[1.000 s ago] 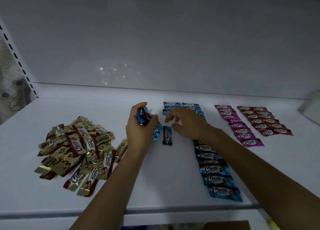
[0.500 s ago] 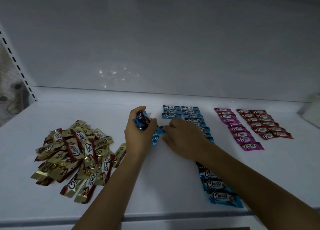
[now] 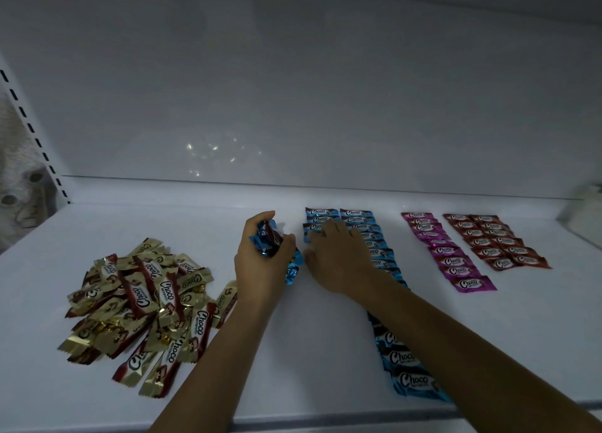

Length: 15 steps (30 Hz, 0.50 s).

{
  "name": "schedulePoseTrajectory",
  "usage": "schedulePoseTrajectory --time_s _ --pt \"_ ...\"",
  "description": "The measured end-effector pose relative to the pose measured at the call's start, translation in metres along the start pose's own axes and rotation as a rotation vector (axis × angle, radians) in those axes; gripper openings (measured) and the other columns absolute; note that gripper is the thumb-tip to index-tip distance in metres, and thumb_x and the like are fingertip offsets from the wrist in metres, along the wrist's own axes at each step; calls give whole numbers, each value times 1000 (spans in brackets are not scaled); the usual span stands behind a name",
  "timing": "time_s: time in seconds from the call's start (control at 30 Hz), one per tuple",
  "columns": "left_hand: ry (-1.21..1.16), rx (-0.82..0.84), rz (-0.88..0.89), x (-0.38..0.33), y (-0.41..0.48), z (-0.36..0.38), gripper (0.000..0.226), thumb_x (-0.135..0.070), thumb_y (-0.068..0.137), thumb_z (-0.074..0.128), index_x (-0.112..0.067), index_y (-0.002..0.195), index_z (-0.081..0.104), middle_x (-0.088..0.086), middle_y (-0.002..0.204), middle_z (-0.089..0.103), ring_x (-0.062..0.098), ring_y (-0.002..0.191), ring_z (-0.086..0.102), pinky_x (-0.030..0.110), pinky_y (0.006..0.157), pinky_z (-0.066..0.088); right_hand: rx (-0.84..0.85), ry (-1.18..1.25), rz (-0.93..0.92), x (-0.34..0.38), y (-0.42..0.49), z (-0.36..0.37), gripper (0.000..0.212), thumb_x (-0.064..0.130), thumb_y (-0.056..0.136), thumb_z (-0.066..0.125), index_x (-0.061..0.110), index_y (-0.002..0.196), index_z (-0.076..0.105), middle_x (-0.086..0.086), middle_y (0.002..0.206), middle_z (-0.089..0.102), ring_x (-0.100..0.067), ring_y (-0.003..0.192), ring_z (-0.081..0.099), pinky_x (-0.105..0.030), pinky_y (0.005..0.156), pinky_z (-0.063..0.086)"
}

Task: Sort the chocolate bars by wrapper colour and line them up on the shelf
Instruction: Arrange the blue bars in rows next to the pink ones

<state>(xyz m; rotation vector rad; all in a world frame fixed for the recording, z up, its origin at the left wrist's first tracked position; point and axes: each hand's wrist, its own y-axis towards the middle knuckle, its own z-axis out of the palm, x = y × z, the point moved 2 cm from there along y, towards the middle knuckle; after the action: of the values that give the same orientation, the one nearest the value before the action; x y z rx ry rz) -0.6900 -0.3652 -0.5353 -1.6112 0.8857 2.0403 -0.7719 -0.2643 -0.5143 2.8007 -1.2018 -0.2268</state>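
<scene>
Chocolate bars (image 3: 413, 380) in shiny "Choco" wrappers are spread on the white shelf (image 3: 309, 361): blue rows (image 3: 356, 213) in the middle, a pink row (image 3: 456, 263) and red rows (image 3: 495, 243) to the right, a loose gold pile (image 3: 140, 302) at the left. A bunch of blue bars (image 3: 267, 239) is gripped in the left hand (image 3: 260, 269), while the right hand (image 3: 338, 260) is laid flat, fingers straight, on the blue rows, partly hidden by its forearm.
</scene>
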Motion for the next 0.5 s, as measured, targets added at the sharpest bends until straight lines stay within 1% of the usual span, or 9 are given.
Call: schedulePoseTrajectory --time_s 0.1,0.17,0.23,0.33,0.4,0.5 --pt "-18 3 -8 0 0 -1 40 -7 85 67 -39 104 55 -5 92 64 17 81 66 36 72 57 -63 67 -41 -6 13 -4 40 26 97 39 16 135 44 -9 137 44 -26 126 37 -40 103 31" --pt "-9 15 -14 -1 0 0 40 -7 85 67 -40 103 55 -4 91 65 17 80 66 38 72 57 -113 81 -28 -17 25 -10 36 22 96 42 17 132 48 -8 131 48 -24 119 42 -37 96 34" --pt "-8 16 -22 0 0 0 40 -7 85 67 -41 102 55 -4 91 65 17 79 66 41 73 58 -75 73 11 -31 35 -12 39 27 96 44 21 134 48 -8 135 44 -25 122 39 -38 99 32" --pt "13 7 -19 0 2 1 41 -8 84 67 -43 100 54 -7 91 64 15 79 67 42 75 59 55 13 26 -41 41 -4 42 37 95 45 28 137 48 -9 142 37 -27 129 33 -41 106 27" --pt "11 4 -17 1 3 0 41 -8 85 67 -43 100 53 -8 92 63 15 79 67 43 76 59 66 -11 20 -43 41 1 40 39 95 43 29 134 50 -9 140 39 -27 127 35 -42 106 28" --pt "-6 2 -19 1 4 1 41 -7 84 67 -42 100 54 -9 93 63 13 79 66 43 76 59 70 16 30 -46 39 3 39 39 96 42 29 133 50 -9 136 42 -27 124 37 -42 104 29"
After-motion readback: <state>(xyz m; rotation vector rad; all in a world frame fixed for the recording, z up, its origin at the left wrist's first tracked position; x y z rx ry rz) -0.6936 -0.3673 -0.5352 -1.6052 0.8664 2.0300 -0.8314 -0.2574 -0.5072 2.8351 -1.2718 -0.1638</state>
